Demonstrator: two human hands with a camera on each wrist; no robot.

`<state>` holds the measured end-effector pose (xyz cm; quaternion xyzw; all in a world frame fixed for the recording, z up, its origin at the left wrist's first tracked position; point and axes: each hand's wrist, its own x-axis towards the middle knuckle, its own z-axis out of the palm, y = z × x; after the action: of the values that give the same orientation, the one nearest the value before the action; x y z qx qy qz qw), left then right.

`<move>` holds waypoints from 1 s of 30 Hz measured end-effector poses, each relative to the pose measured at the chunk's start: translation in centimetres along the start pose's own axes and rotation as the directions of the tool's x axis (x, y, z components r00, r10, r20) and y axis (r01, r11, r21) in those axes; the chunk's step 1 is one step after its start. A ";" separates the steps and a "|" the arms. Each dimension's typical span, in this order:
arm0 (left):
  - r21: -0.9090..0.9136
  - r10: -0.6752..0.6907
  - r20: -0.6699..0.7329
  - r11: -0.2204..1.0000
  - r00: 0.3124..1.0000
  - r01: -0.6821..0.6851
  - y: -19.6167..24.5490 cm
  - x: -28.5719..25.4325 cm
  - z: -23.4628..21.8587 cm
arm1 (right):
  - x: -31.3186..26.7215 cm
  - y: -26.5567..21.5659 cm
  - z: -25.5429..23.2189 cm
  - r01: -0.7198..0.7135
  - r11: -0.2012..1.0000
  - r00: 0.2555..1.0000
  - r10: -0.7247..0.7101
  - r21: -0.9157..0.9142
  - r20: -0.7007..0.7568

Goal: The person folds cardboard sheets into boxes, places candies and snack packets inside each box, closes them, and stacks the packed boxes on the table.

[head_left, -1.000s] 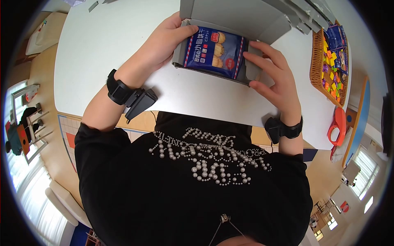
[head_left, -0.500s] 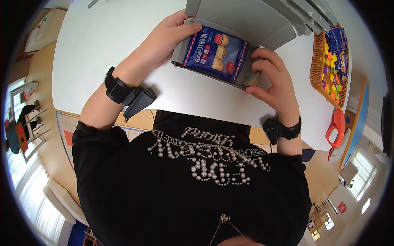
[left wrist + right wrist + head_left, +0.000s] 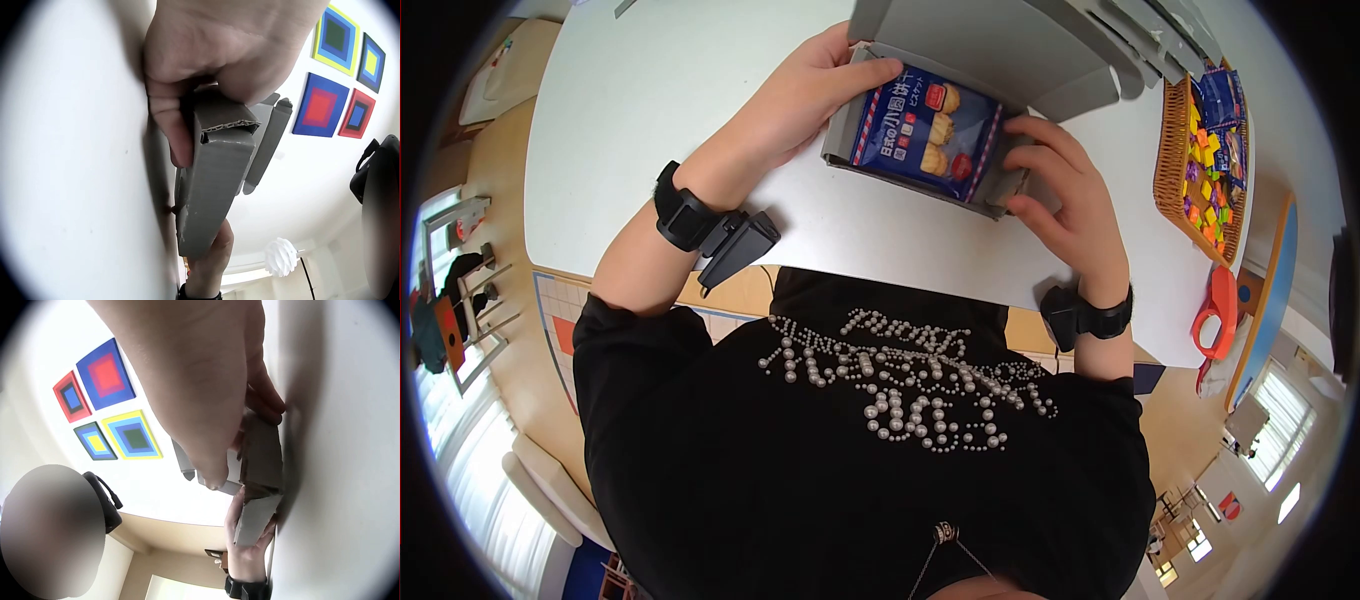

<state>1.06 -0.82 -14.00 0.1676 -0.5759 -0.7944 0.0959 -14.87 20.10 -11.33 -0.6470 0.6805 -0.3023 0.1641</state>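
Observation:
A grey cardboard box lies on the white table with its lid raised at the far side. Inside it is a blue biscuit packet with round biscuits pictured on it. My left hand grips the box's left end, thumb over the rim against the packet; the left wrist view shows fingers curled round the grey cardboard. At the right end, my right hand has bent fingers inside by the end flap and its thumb at the near corner. In the right wrist view those fingers reach behind the box's end.
A wicker basket with colourful wrapped sweets and blue packets stands at the right. Red-handled scissors lie by the table's right edge. More grey cardboard is behind the lid. The white table extends left.
My right fingers came off the packet's right edge, curled up at the box's end, then spread slightly at the flap. My left thumb slid a little further over the packet.

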 end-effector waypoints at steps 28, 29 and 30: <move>0.086 -0.059 0.066 0.995 0.996 0.053 0.8 -0.1 -0.7 | -0.4 0.2 0.5 0.114 0.980 0.952 -0.061 0.162 -0.299; 0.072 -0.078 0.057 0.995 0.995 0.074 0.9 0.0 -0.6 | -0.4 0.2 0.5 0.117 0.982 0.952 -0.067 0.150 -0.300; 0.058 -0.098 0.049 0.994 0.994 0.095 0.9 0.0 -0.5 | -0.4 0.2 0.5 0.116 0.982 0.952 -0.067 0.149 -0.300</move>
<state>1.26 -1.55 -13.27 0.1773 -0.5914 -0.7857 0.0378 -14.70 20.42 -11.93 -0.6100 0.6391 -0.4577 0.1000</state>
